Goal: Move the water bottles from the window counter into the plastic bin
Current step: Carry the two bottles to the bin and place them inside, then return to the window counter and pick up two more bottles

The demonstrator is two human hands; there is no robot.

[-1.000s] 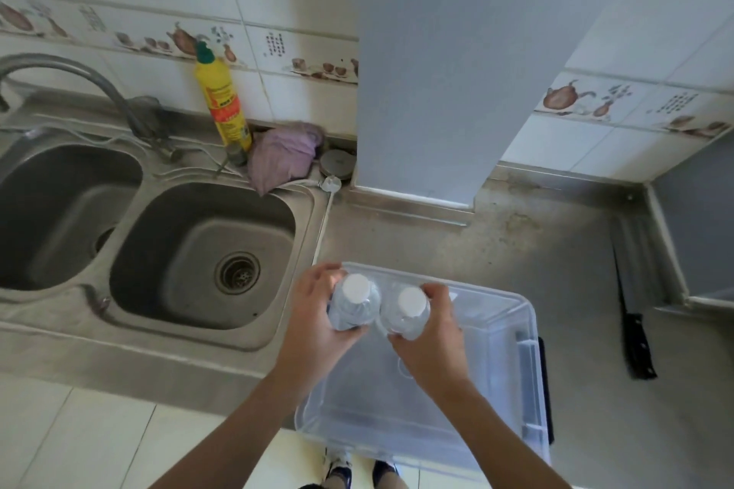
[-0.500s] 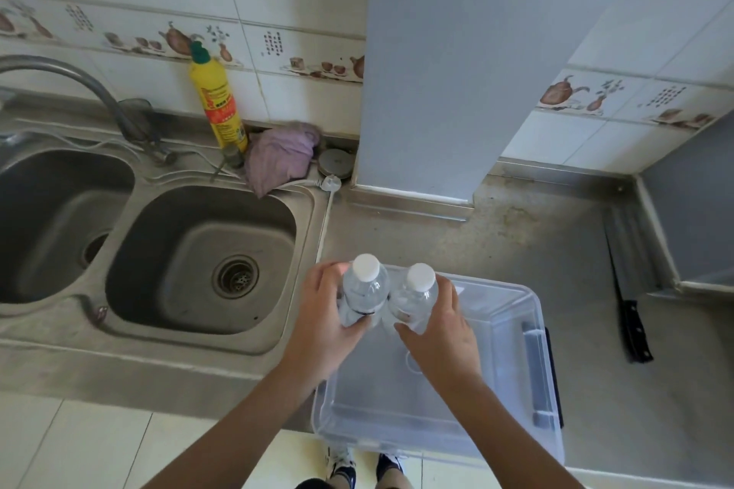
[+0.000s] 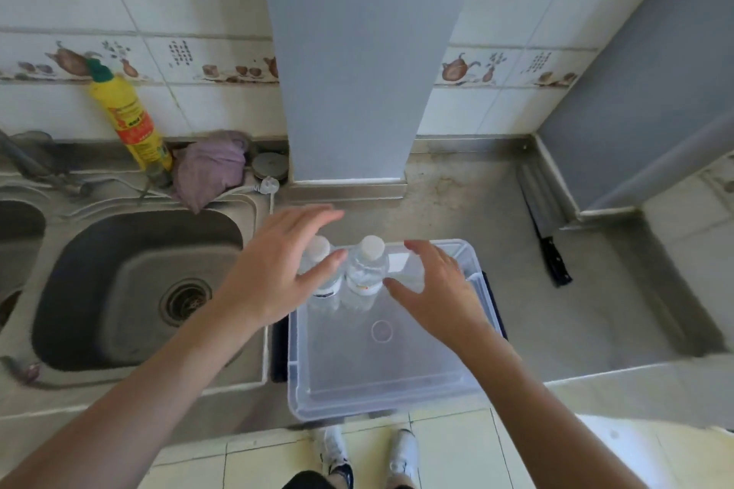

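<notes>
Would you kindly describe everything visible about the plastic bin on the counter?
The plastic bin is a clear, rectangular tub with rounded corners, lidless, with dark handles at both short sides. It sits on the steel counter right of the sink, its near edge overhanging. Two water bottles stand upright in its far left corner. Both open hands hover above, not touching it.

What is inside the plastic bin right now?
Two water bottles stand upright, side by side, at the far end of the plastic bin. The left hand covers part of the left bottle; the right hand hides the far right corner.
</notes>
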